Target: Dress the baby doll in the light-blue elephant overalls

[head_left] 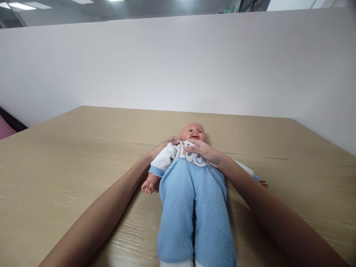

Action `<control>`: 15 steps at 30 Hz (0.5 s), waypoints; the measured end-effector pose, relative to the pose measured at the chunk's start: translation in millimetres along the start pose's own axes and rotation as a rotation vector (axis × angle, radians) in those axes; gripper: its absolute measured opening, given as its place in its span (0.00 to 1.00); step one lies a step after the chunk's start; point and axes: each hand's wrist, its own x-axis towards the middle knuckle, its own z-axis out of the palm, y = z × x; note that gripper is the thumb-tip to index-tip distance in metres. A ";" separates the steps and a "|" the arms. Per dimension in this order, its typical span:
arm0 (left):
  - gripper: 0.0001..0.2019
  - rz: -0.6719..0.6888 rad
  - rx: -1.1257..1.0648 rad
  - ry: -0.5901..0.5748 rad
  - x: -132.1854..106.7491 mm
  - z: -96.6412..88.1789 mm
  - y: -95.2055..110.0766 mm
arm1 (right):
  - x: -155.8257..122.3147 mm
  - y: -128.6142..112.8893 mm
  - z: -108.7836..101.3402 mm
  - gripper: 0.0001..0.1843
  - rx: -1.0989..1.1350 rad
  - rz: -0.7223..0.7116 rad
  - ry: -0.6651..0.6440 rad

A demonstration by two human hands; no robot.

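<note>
An office-like indoor workspace, a plain desk closed off by white partitions.

A wide table (55, 178) with a pale wood-grain laminate top fills the lower part of the view, and a seam runs across it where two tops meet. A tall, smooth white partition (178, 66) stands along its far edge and turns along the right side, like the walls of a booth. Above the partition a suspended ceiling with flat rectangular light panels (19, 6) is visible, and also a dark rack (254, 5) and a small green sign (229, 10). On the table lies a dressed baby doll (194, 193).
</note>
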 end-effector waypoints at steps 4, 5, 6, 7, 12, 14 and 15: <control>0.14 -0.053 0.044 -0.081 -8.3 -4.2 11.6 | -1.0 -0.6 0.0 0.22 0.010 -0.006 0.026; 0.13 -0.057 0.052 -0.096 -9.4 -4.3 14.2 | -1.2 -0.7 0.2 0.23 0.003 -0.005 0.038; 0.11 -0.060 0.059 -0.112 -10.1 -4.0 16.3 | -1.4 -0.8 0.4 0.23 -0.006 -0.003 0.050; 0.08 -0.063 0.066 -0.130 -10.3 -3.4 18.0 | -1.4 -0.7 0.8 0.24 -0.016 -0.001 0.057; 0.10 -0.079 0.118 -0.270 -13.4 -7.8 26.2 | -2.6 -6.2 4.4 0.24 -0.085 -0.017 0.067; 0.13 -0.072 0.205 -0.290 -18.0 -16.2 32.8 | -5.9 -15.7 6.1 0.23 -0.218 -0.031 0.091; 0.14 -0.078 0.271 -0.290 -20.8 -21.3 37.0 | -8.6 -22.0 6.8 0.22 -0.341 -0.048 0.115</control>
